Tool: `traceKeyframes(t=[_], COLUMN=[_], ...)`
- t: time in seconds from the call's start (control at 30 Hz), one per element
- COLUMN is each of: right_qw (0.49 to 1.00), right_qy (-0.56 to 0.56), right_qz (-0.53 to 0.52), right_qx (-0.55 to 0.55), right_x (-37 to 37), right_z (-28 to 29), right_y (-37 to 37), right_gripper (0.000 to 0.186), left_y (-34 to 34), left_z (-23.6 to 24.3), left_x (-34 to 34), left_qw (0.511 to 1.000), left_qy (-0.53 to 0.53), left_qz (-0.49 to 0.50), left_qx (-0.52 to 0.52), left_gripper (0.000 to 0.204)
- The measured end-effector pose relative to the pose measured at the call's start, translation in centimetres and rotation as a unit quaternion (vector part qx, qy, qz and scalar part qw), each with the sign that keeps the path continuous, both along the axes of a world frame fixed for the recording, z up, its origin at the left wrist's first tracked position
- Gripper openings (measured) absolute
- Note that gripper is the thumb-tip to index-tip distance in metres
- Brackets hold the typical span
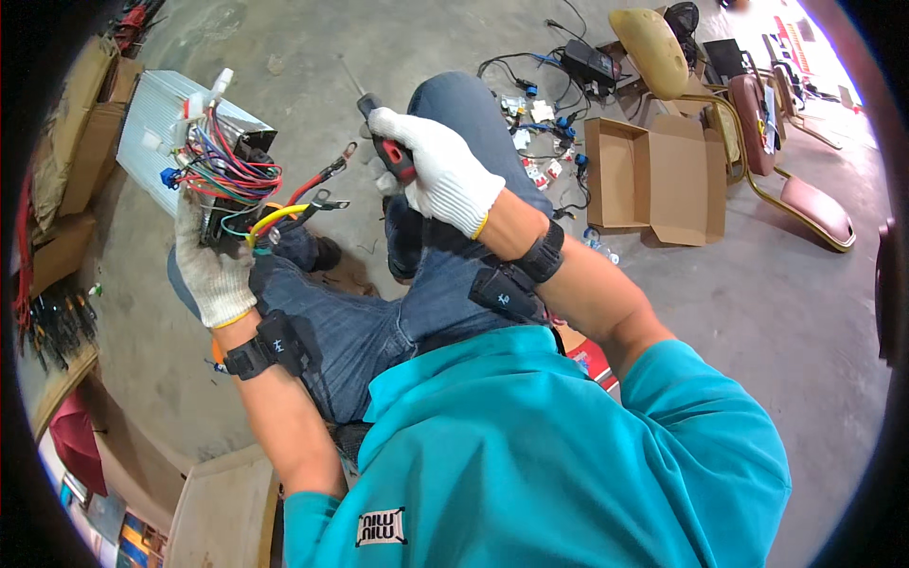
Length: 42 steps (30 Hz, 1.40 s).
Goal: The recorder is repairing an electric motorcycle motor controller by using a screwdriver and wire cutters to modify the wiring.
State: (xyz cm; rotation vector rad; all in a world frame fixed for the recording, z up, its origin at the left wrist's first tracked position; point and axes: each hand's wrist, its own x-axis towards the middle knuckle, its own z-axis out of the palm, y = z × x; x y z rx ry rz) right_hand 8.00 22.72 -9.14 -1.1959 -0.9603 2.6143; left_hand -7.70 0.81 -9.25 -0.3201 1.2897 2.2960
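We list, left to right: silver ribbed metal box (156, 118), ahead at left, its near end grasped by our gloved left hand (210, 275); multicoloured wire bundle (232, 168); screwdriver (368, 104), tip outward, clasped in our gloved right hand (447, 172); open cardboard box (618, 175) on the floor (795, 312).

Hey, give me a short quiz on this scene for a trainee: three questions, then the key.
1. Which grip holds the screwdriver?
2. True or false: the carton on the person's right stands open.
3. The left grip holds: a) the chair; b) the metal box with wires; c) nothing.

Key: 1. The right grip. 2. True. 3. b.
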Motion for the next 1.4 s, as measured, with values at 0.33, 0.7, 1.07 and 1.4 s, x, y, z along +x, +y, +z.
traceKeyframes(t=[0.33, 0.7, 1.07, 1.4], right_qw=[0.961, 0.924, 0.918, 0.908], right_qy=[0.003, 0.029, 0.01, 0.002], right_qz=[0.231, 0.274, 0.289, 0.283], right_qx=[0.155, 0.264, 0.27, 0.308], right_x=[6.1, 5.9, 6.3, 6.0], right_z=[4.1, 5.8, 6.3, 6.3], right_y=[-2.3, -2.0, -2.2, -2.1], right_gripper=[0.035, 0.05, 0.048, 0.051], left_y=[-1.7, -2.0, -1.9, -2.1], left_z=[-1.6, -1.9, -1.8, -2.1], left_x=[-0.3, -1.0, -0.9, -1.3], left_qw=[0.995, 0.997, 0.997, 0.999], left_qy=[0.015, 0.023, 0.039, 0.035], left_qz=[-0.058, -0.006, -0.026, -0.007], left_qx=[0.083, 0.079, 0.059, 0.033], left_gripper=[0.036, 0.037, 0.04, 0.042])
